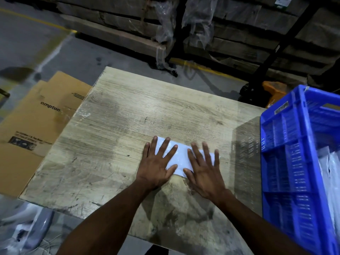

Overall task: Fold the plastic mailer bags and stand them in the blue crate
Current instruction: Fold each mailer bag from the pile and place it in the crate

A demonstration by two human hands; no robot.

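Note:
A white plastic mailer bag (pixel 181 157), folded into a narrow strip, lies flat on the wooden table (pixel 128 126). My left hand (pixel 158 163) presses its left part with fingers spread and straight. My right hand (pixel 203 167) presses the right part the same way. Both palms lie flat and much of the bag is hidden under them. The blue crate (pixel 287 162) stands at the table's right edge. White bags (pixel 329 173) show upright inside the crate.
Flattened cardboard boxes (pixel 36 126) lie left of the table. Loose plastic bags (pixel 27 223) sit on the floor at the lower left. Stacked wrapped cartons (pixel 184 24) on racks fill the background. An orange pallet jack (pixel 274 91) stands behind the crate.

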